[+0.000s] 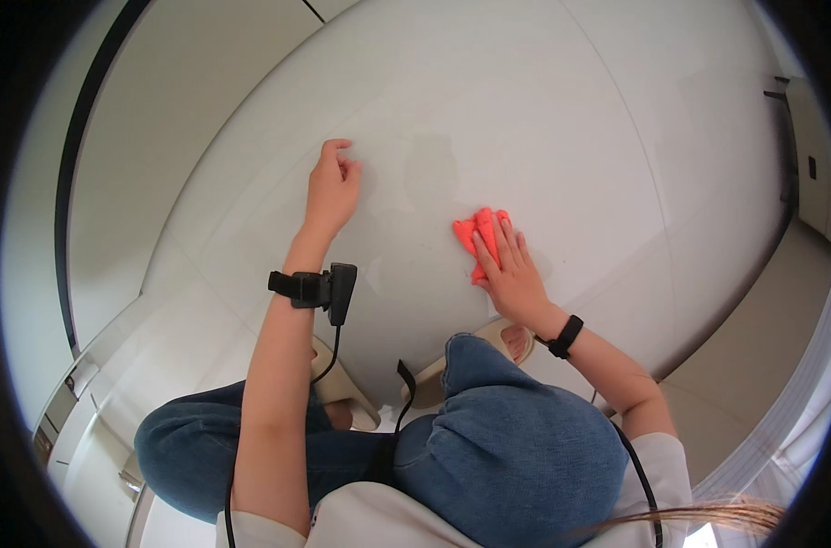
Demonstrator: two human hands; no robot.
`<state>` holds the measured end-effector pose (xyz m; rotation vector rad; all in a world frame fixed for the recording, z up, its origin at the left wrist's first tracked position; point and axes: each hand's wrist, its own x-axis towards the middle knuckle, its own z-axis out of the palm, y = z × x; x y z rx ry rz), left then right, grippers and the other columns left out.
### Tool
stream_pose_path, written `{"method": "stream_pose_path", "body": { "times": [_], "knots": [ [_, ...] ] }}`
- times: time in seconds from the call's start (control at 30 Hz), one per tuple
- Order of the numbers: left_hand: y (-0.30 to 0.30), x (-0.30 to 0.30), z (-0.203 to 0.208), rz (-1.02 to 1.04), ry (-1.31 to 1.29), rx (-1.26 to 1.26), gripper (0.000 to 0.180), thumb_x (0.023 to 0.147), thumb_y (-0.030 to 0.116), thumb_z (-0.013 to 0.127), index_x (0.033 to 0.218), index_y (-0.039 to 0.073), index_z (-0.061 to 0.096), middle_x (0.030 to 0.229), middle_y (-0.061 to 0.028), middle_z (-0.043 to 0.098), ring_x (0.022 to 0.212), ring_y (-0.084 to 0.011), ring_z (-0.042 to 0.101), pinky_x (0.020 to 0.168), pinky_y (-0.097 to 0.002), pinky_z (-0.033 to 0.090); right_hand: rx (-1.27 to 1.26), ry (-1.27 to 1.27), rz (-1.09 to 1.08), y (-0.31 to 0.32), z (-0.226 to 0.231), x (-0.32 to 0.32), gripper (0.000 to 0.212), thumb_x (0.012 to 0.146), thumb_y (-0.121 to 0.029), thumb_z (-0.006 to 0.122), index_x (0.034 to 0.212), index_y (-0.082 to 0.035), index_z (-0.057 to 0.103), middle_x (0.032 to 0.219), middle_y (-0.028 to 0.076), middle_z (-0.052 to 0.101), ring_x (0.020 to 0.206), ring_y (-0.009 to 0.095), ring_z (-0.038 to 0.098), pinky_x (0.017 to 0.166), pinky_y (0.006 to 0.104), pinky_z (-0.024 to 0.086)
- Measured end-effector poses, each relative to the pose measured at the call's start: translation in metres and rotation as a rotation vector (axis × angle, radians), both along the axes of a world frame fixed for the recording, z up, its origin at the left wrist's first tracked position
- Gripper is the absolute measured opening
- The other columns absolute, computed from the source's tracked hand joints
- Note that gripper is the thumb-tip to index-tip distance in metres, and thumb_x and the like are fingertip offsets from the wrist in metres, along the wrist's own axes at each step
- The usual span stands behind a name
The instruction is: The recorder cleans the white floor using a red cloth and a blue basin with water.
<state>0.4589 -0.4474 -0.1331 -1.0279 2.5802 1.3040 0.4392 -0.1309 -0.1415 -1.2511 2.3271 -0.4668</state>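
Note:
My right hand [516,279] presses a bunched orange-red cloth [482,239] against the glossy pale floor [561,155]. Its fingers reach over the folds, and some of the cloth sticks out to the left of them. Farther forward and to the left, my left hand [333,187] hovers above or near the floor; I cannot tell whether it touches. Its fingers are loosely bent and apart, with nothing in them. A black strap with a small black device [328,288] sits on the left forearm, and a black band [566,336] circles the right wrist.
My bent knees in blue jeans [516,447] and beige slippers [342,384] are close below my hands. A black cable [333,352] hangs from the left forearm device. White panels [169,137] stand along the left, and a pale cabinet [810,164] stands at the far right.

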Motion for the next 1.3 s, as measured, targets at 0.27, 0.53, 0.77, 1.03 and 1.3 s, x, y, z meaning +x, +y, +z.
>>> {"method": "stream_pose_path", "body": {
  "times": [0.27, 0.53, 0.77, 1.03, 1.3],
  "knots": [
    [0.000, -0.009, 0.013, 0.004, 0.051, 0.005, 0.032, 0.090, 0.011, 0.055, 0.121, 0.007, 0.048, 0.082, -0.0056, 0.056, 0.072, -0.0158, 0.055, 0.070, -0.0302, 0.048, -0.076, 0.029, 0.210, -0.054, 0.025, -0.016, 0.069, 0.084, -0.018, 0.061, 0.145, -0.005, 0.031, 0.154, 0.019, 0.020, 0.143, 0.033, 0.019, 0.113, 0.0480, 0.025],
    [-0.003, -0.008, 0.027, 0.060, 0.081, -0.041, 0.033, 0.089, 0.010, 0.056, 0.120, 0.004, 0.046, 0.081, -0.0075, 0.056, 0.072, -0.0202, 0.056, 0.070, -0.0348, 0.047, -0.440, -0.025, 0.814, -0.045, -0.016, 0.049, 0.052, 0.083, -0.020, 0.060, 0.133, -0.012, 0.048, 0.150, 0.009, 0.034, 0.140, 0.023, 0.029, 0.115, 0.0421, 0.027],
    [-0.008, -0.006, 0.025, 0.077, 0.073, -0.044, 0.034, 0.089, 0.011, 0.056, 0.121, 0.004, 0.047, 0.084, -0.0079, 0.057, 0.074, -0.0201, 0.057, 0.072, -0.0337, 0.048, -0.199, -1.006, 0.446, -0.042, 0.028, -0.001, 0.024, 0.078, -0.001, 0.060, 0.100, -0.007, 0.069, 0.113, 0.011, 0.065, 0.107, 0.027, 0.060, 0.095, 0.0372, 0.045],
    [-0.005, -0.008, 0.021, 0.085, 0.095, -0.067, 0.034, 0.088, 0.010, 0.056, 0.120, 0.005, 0.046, 0.081, -0.0066, 0.056, 0.072, -0.0181, 0.056, 0.070, -0.0318, 0.047, -0.283, -1.038, -0.460, -0.035, 0.068, -0.096, 0.024, 0.088, 0.003, 0.054, 0.107, -0.005, 0.067, 0.106, 0.009, 0.067, 0.096, 0.017, 0.061, 0.084, 0.0267, 0.048],
    [-0.009, -0.007, 0.018, 0.066, 0.109, -0.094, 0.035, 0.088, 0.010, 0.056, 0.121, 0.005, 0.045, 0.082, -0.0080, 0.057, 0.073, -0.0196, 0.057, 0.070, -0.0332, 0.048, -0.564, -0.100, 0.101, -0.133, 0.018, -0.069, 0.051, 0.069, 0.011, 0.054, 0.114, -0.010, 0.065, 0.128, 0.012, 0.058, 0.121, 0.035, 0.050, 0.101, 0.0452, 0.040]
  ]
}}
